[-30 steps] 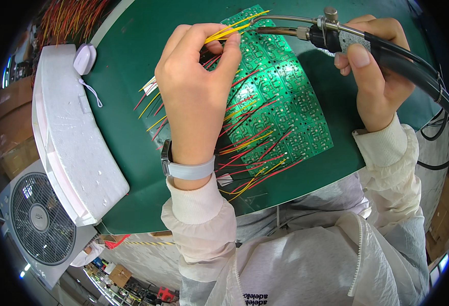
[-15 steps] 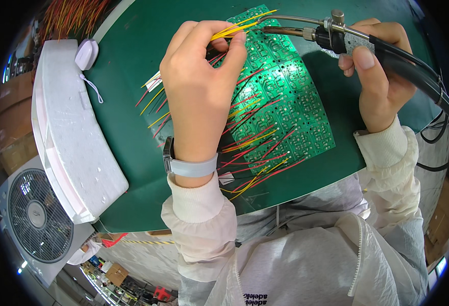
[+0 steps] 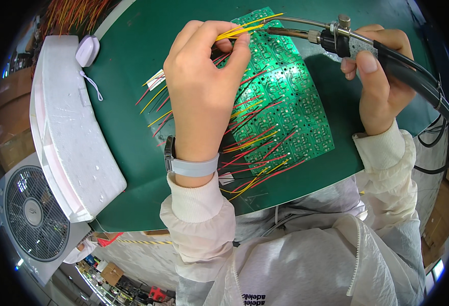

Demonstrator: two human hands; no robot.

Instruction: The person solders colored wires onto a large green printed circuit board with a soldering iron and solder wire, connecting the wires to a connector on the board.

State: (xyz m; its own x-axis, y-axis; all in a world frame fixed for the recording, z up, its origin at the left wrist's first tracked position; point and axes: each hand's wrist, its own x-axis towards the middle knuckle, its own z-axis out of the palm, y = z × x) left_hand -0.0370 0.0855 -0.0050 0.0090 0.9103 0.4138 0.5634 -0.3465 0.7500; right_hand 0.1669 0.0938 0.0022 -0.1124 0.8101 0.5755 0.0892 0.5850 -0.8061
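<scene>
Between the thumb and fingers of my left hand (image 3: 204, 66) is a small bundle of yellow wires (image 3: 233, 32), pointing right over the far end of a green circuit board panel (image 3: 306, 109). My right hand (image 3: 380, 71) grips a soldering iron (image 3: 336, 42) with a thin metal feed tube (image 3: 306, 21) clamped along it. The iron's tip is close to the wire ends; whether it touches the board I cannot tell. Red, yellow and black wires (image 3: 255, 148) stick out from the panel's left side, some passing beneath my left hand.
The panel lies on a green tabletop (image 3: 132, 153). On the left stand a white foam block (image 3: 81, 127) and a small lilac case (image 3: 87, 51) with a strap. A heap of wires (image 3: 74, 18) is at the far left. A box fan (image 3: 33, 211) stands beyond the table edge; black cables (image 3: 433, 135) hang at right.
Both hands, the wires and the iron's tip appear slightly further right in the picture, with the view itself shifting a little. Both grips stay the same.
</scene>
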